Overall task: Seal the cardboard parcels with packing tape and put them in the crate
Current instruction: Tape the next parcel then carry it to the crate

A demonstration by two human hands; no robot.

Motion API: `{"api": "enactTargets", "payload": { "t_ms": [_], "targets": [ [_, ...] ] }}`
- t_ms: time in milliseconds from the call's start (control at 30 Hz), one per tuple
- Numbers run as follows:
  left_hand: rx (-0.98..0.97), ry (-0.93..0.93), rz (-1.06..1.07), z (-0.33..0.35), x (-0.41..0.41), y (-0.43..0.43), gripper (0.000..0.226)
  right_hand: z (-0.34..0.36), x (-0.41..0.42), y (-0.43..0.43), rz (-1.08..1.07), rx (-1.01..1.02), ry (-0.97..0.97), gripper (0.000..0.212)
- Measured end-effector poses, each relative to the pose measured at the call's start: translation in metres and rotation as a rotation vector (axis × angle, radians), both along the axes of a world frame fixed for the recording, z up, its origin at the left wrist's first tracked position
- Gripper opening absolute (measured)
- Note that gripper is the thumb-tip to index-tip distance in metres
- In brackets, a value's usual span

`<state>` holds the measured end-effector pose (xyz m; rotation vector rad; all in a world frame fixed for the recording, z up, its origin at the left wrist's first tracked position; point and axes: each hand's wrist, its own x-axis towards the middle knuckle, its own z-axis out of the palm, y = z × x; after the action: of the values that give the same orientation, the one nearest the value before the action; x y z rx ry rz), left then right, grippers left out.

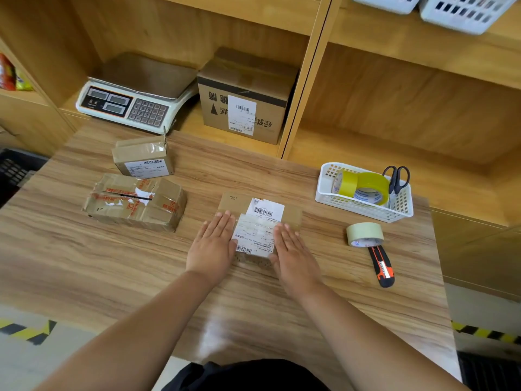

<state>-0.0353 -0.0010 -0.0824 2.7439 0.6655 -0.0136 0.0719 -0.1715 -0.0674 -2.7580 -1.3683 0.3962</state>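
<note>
A small flat cardboard parcel [258,218] with white shipping labels lies in the middle of the wooden table [253,306]. My left hand [212,245] rests flat against its left side, fingers straight. My right hand [293,255] lies flat on its right side, fingers straight too. A roll of pale packing tape [365,235] stands on the table to the right of the parcel. Two more parcels sit at the left: a crumpled one with red-printed tape [135,203] and a smaller labelled one [142,159] behind it. A dark crate [14,167] shows at the far left edge.
An orange-black utility knife [382,266] lies just in front of the tape roll. A white basket [363,208] holds two yellow tape rolls and scissors [397,179]. On the shelf behind stand a weighing scale [132,100] and a larger labelled box [245,97].
</note>
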Motion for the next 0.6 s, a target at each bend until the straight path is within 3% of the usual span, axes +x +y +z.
{"api": "enactTargets", "payload": {
  "t_ms": [100,233,300,433,600],
  "targets": [
    [-0.193,0.005,0.159,0.003,0.002,0.001,0.067,-0.001,-0.002,-0.002,-0.127,0.118,-0.011,0.058],
    [-0.541,-0.028,0.378,0.016,0.009,0.003,0.078,-0.002,-0.002,-0.002,-0.284,0.226,0.161,0.057],
    [-0.647,-0.058,0.453,0.017,0.012,0.011,0.064,-0.004,-0.004,0.002,-0.364,0.311,0.235,0.058],
    [-0.854,-0.081,0.524,0.016,0.012,0.023,0.048,-0.006,-0.003,0.010,-0.633,0.437,0.455,0.063],
    [-1.140,-0.060,0.533,0.003,0.013,0.039,0.051,-0.004,0.003,0.017,-0.863,0.516,0.632,0.066]
  ]
}}
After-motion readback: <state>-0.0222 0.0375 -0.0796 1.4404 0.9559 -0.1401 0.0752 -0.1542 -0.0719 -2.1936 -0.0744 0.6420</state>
